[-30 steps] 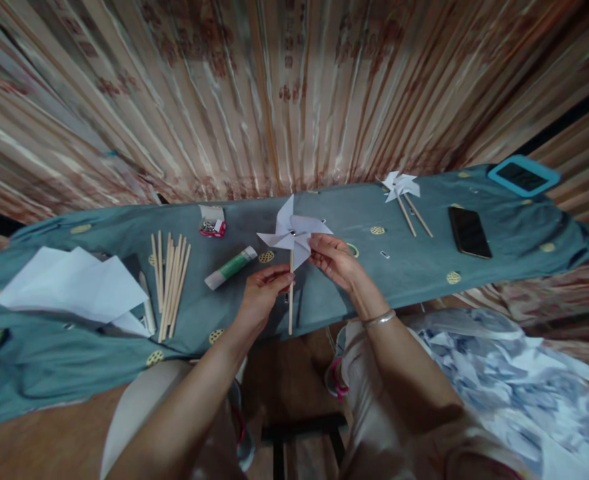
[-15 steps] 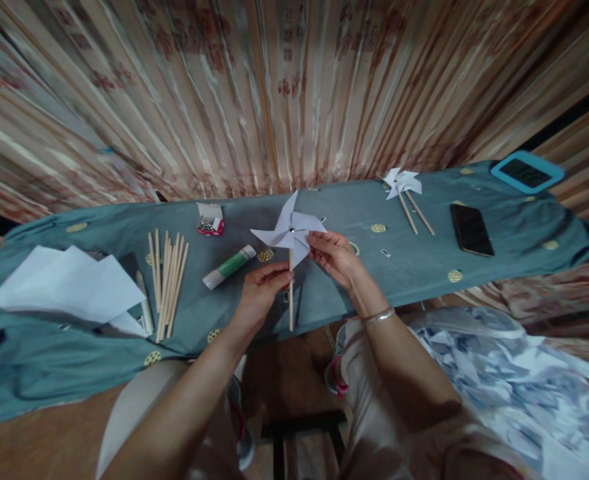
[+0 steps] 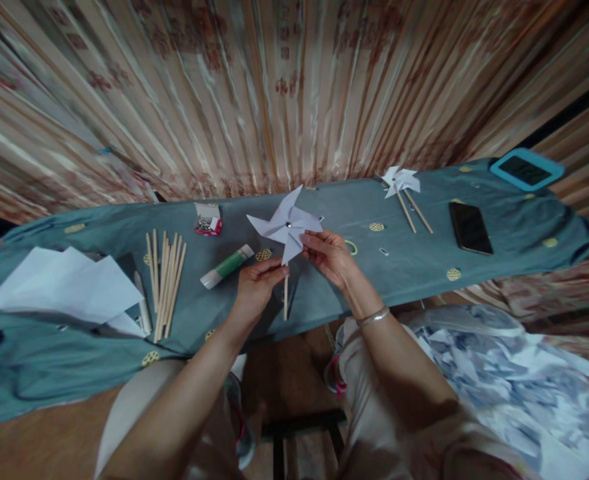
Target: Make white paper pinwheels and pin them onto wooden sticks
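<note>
A white paper pinwheel with a metal pin at its centre is held up over the cloth, mounted on a thin wooden stick. My left hand is closed around the stick just beneath the blades. With thumb and fingers, my right hand pinches a blade on the lower right side. A green and white glue tube lies left of the pinwheel. Behind it stands a small red and white box, its lid up and metal pins inside.
Several wooden sticks and white paper sheets lie at left, beside a pale pen-like object. Finished-looking pinwheels, a phone and a blue-framed digital clock are at right. A bag of paper scraps sits below.
The pinwheel has turned on its stick, and its blades now point at different angles. Its stick tilts a little differently; my right hand still pinches a blade. The view has shifted slightly.
</note>
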Demonstrator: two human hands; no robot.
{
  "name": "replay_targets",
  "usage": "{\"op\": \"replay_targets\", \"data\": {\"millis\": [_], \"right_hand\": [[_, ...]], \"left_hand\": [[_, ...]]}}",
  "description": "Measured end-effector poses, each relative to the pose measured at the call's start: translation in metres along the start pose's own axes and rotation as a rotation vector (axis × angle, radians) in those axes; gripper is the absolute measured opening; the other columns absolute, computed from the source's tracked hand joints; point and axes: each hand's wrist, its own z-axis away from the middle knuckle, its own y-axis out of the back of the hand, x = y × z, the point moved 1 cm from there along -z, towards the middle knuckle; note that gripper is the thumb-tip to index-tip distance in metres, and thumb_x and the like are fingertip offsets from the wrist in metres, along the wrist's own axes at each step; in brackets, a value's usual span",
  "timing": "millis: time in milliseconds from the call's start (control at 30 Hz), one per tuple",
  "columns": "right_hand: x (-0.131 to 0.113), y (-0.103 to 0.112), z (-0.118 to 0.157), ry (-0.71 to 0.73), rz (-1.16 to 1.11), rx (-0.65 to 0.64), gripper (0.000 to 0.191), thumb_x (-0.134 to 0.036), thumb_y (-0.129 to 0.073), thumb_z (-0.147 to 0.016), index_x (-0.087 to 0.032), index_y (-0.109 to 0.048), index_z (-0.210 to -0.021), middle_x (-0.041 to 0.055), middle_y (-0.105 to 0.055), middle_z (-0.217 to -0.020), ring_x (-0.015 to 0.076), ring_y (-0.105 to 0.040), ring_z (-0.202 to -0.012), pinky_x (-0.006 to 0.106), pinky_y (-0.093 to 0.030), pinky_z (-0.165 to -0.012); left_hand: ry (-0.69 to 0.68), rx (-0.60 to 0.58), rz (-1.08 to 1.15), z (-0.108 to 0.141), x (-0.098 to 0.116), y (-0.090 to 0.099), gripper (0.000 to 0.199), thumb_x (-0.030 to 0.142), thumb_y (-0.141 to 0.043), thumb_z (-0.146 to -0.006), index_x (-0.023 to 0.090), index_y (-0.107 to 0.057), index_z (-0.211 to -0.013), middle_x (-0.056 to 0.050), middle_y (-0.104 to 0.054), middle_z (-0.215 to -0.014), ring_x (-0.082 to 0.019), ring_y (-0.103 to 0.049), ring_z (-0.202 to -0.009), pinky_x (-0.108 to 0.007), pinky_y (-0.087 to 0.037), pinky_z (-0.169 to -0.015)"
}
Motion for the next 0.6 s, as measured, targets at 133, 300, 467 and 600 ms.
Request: {"op": "replay_targets", "data": {"millis": [133, 300, 467, 600], "right_hand": [[0.002, -0.007, 0.003, 0.024, -0.004, 0.008, 0.037, -0.030, -0.094, -0.045, -0.019, -0.071, -0.072, -0.0052, -0.070, -0.066, 0.0054, -0.059, -0.056, 0.016, -0.049, -0.053], [0.003, -0.013, 0.006, 0.025, 0.051, 0.004, 0.038, -0.033, -0.094, -0.045, -0.020, -0.070, -0.071, -0.0051, -0.067, -0.064, 0.0067, -0.058, -0.057, 0.018, -0.047, -0.054], [0.005, -0.014, 0.006, 0.047, 0.091, 0.014, 0.039, -0.034, -0.094, -0.043, -0.019, -0.069, -0.068, -0.0048, -0.066, -0.061, 0.0078, -0.055, -0.055, 0.021, -0.045, -0.054], [0.004, -0.015, 0.006, 0.065, 0.127, 0.023, 0.041, -0.037, -0.094, -0.041, -0.020, -0.069, -0.069, -0.0053, -0.065, -0.061, 0.0078, -0.053, -0.055, 0.021, -0.044, -0.055]], "left_hand": [[-0.024, -0.029, -0.006, 0.000, 0.000, -0.001, 0.028, 0.027, -0.085, -0.053, 0.016, -0.080, -0.078, -0.003, -0.075, -0.076, -0.016, -0.064, -0.068, -0.028, -0.052, -0.070], [-0.025, -0.015, -0.022, 0.000, -0.001, -0.001, 0.026, 0.025, -0.085, -0.054, 0.017, -0.080, -0.078, -0.004, -0.076, -0.079, -0.017, -0.065, -0.069, -0.029, -0.052, -0.071], [-0.027, -0.035, -0.029, 0.001, 0.000, -0.002, 0.026, 0.026, -0.085, -0.055, 0.017, -0.080, -0.079, -0.005, -0.076, -0.082, -0.017, -0.065, -0.071, -0.029, -0.052, -0.072], [-0.008, -0.031, -0.023, 0.001, 0.000, -0.002, 0.025, 0.025, -0.086, -0.053, 0.018, -0.080, -0.077, -0.004, -0.076, -0.079, -0.017, -0.065, -0.069, -0.031, -0.052, -0.074]]}}
